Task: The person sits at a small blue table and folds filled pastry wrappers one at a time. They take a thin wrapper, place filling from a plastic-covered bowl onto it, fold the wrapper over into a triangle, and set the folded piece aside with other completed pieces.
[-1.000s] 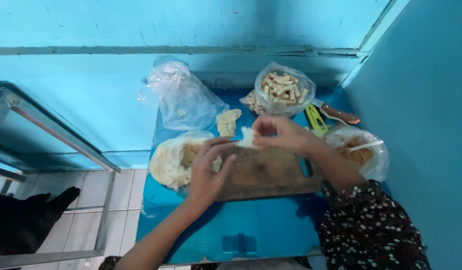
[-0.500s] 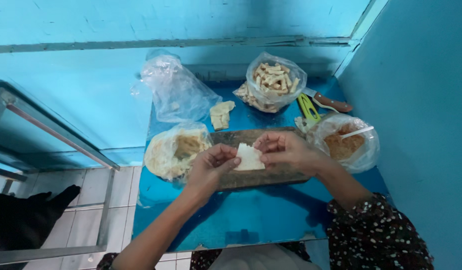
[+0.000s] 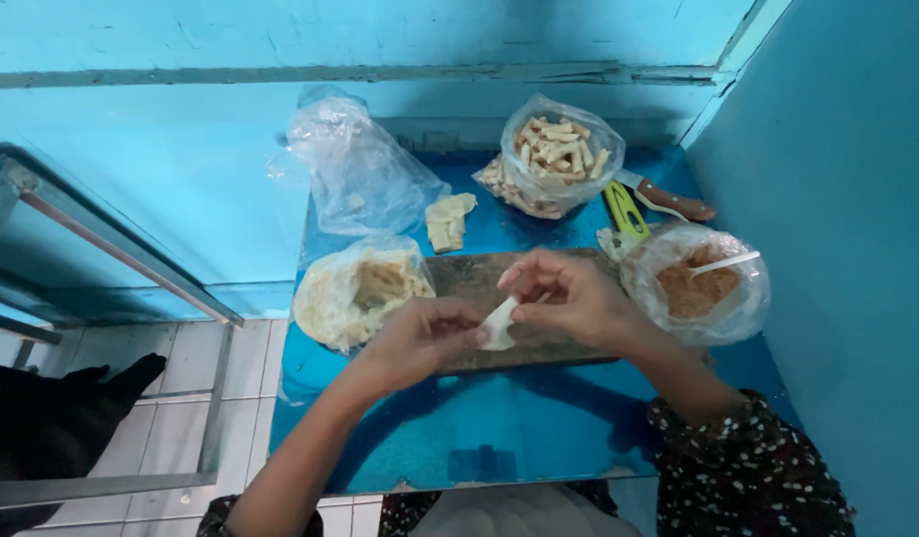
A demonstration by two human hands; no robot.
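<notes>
Both hands, left hand (image 3: pixel 419 338) and right hand (image 3: pixel 569 298), pinch one wrapper (image 3: pixel 499 324) mid-fold above the board (image 3: pixel 479 278); next move likely needs filling (image 3: pixel 693 290) at 3 o'clock.

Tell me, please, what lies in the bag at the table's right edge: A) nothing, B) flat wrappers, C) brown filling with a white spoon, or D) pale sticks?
C: the right bag holds brown filling with a white spoon stuck in it; the pale sticks sit in the far bag.

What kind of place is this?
Probably a small home or stall food-making corner: a blue table, a wooden board, bags of rolled snacks, and hands folding a wrapper.
</notes>
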